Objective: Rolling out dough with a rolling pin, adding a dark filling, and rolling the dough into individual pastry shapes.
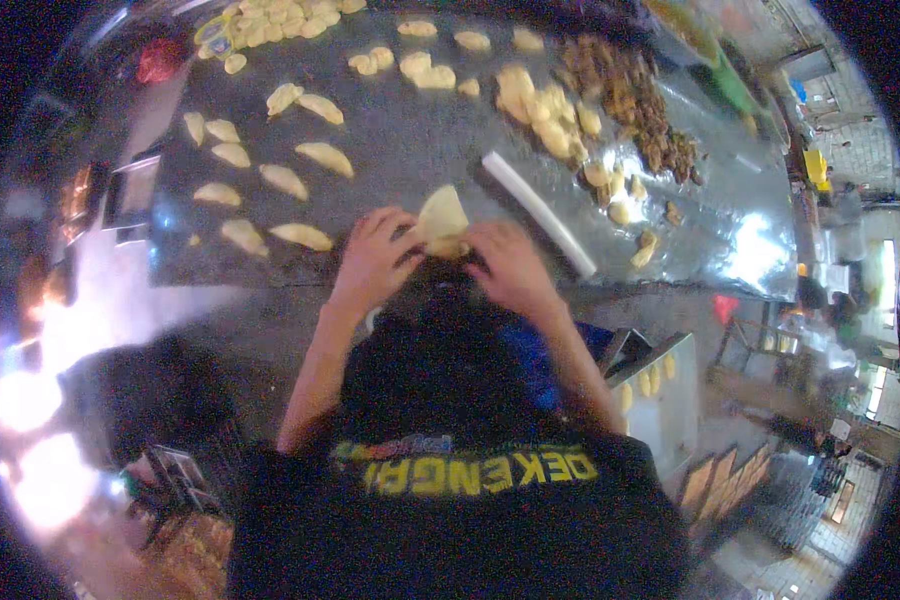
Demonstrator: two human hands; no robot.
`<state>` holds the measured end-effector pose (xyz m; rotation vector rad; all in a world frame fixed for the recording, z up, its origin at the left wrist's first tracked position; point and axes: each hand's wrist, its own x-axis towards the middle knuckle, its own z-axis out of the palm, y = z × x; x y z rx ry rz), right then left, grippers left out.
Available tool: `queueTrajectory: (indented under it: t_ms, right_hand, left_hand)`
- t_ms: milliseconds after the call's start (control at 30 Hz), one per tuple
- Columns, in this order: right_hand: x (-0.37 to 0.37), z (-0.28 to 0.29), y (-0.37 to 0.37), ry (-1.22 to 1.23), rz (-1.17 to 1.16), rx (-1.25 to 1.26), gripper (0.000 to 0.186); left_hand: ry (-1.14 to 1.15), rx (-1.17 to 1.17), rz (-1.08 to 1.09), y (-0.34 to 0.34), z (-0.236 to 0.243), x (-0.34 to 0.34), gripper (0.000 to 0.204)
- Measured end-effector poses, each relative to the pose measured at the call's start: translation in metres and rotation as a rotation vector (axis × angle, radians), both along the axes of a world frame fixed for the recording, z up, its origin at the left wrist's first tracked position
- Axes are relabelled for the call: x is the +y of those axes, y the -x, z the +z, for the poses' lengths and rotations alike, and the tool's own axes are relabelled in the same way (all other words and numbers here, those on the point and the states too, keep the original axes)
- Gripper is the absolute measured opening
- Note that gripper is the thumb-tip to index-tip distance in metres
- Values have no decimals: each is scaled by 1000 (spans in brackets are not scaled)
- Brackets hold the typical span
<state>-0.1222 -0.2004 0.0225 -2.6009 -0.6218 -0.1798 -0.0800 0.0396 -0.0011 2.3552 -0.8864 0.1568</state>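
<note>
At the near edge of the metal work table (400, 140), my left hand (375, 255) grips a pale, flat dough piece (440, 212) with bent fingers, its upper flap raised. My right hand (503, 262) is closed on the other end of the same piece, where darker material shows low in it. To the right lies a white rolling rod (538, 213) at a slant. Several folded, elongated dough pieces (324, 157) lie spread out on the left half of the table.
Piled dough pieces (550, 120) and brown filling (630, 100) cover the back right, with more pale pieces (280, 18) at the back left. Below right, a metal tray (665, 420) holds several elongated pieces. A red object (160, 62) is beyond the table's left edge.
</note>
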Motion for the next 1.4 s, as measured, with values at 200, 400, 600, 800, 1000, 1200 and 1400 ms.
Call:
queueTrajectory:
  t_ms: [200, 400, 600, 800, 1000, 1200, 1400]
  right_hand:
    - [3, -17, -8, -129, -95, 67, 20]
    - [26, -27, -8, -144, -437, 8, 17]
    - [48, -32, -43, -12, -817, 120, 31]
    - [12, -50, -127, 182, -835, -132, 33]
    - [-6, -32, -173, 88, -750, 98, 24]
    - [-4, 5, -120, -311, -182, 233, 34]
    - [14, 19, -135, 24, -24, 179, 34]
  left_hand:
    - [174, 97, 171, 5, -4, -13, 22]
    - [195, 117, 427, 5, -5, -35, 37]
    - [-166, 40, 611, -31, -6, -59, 51]
    - [-184, -145, 728, -126, -12, -78, 51]
    - [-70, -276, 699, -184, 5, -70, 48]
    - [252, -35, 684, -92, 48, -28, 46]
    - [256, 95, 769, -9, 65, 28, 46]
